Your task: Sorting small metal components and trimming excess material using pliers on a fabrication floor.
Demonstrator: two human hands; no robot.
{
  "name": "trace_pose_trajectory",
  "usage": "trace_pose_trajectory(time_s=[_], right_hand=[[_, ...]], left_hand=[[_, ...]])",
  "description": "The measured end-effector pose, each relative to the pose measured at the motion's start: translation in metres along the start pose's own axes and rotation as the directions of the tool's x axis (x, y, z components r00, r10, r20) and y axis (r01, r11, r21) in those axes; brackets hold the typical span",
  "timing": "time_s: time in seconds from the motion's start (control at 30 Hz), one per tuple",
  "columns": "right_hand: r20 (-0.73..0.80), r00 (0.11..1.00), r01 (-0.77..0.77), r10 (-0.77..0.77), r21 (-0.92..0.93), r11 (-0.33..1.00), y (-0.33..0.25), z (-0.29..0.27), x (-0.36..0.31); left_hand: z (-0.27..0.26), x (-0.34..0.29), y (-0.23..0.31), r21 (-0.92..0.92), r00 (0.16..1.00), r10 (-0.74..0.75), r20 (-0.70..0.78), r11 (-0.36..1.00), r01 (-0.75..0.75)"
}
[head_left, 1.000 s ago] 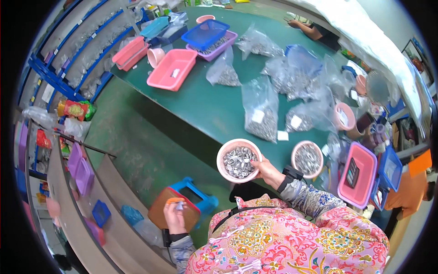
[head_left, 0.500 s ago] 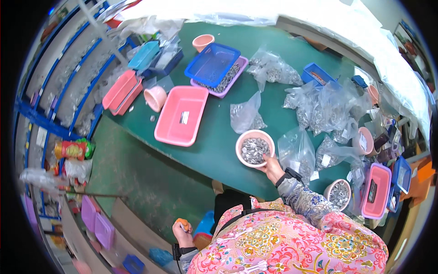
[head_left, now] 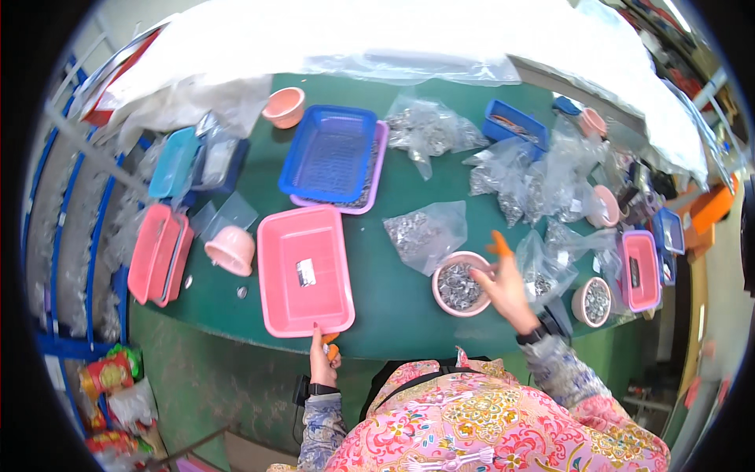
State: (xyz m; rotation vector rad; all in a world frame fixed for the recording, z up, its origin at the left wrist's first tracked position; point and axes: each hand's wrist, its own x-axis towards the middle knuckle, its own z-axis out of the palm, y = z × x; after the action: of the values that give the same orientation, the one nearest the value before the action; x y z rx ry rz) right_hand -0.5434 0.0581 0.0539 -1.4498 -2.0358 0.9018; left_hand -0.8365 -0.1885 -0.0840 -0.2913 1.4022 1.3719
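Observation:
My left hand (head_left: 323,363) is at the near rim of a shallow pink plastic tray (head_left: 271,259). One bare digit lies over the rim, and the other fingers curl just below it, with orange covers on the fingertips. Inside the tray is only a small white label (head_left: 306,272). My right hand (head_left: 507,289) hovers at the right side of a pale pink bowl (head_left: 460,313) filled with small silvery metal pieces (head_left: 458,285). Its fingers are spread with nothing between them, an orange cover shows on one fingertip, and the thumb reaches over the bowl's rim.
Clear bags of metal parts (head_left: 429,232) lie beside and behind the bowl. A blue basket (head_left: 329,153) sits on a purple tray (head_left: 377,177) of parts. Another filled bowl (head_left: 591,302) and a pink bin (head_left: 640,270) stand right; pink bins (head_left: 160,253) stand left.
My left hand has come up from beside my body to the pink tray's rim. My right hand has let go of the bowl and opened above its right side. The view has turned.

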Motion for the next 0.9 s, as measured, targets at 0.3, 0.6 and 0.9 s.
trace_pose_trajectory(time_s=[0.3, 0.6, 0.9], right_hand=[[0.274, 0.928, -0.373, 0.253, 0.647, 0.665, 0.017, 0.074, 0.145], [0.195, 0.977, -0.185, 0.082, 0.976, -0.112, 0.133, 0.018, 0.266], [0.124, 0.938, -0.341, 0.323, 0.492, 0.801, 0.07, -0.06, 0.196]], left_hand=[[-0.014, 0.022, 0.011, 0.066, 0.98, 0.099, -0.175, 0.994, -0.088], [-0.042, 0.005, 0.011, 0.15, 0.95, 0.098, -0.295, 0.987, -0.055], [-0.015, -0.04, -0.016, 0.295, 0.992, -0.124, -0.011, 0.948, 0.121]])
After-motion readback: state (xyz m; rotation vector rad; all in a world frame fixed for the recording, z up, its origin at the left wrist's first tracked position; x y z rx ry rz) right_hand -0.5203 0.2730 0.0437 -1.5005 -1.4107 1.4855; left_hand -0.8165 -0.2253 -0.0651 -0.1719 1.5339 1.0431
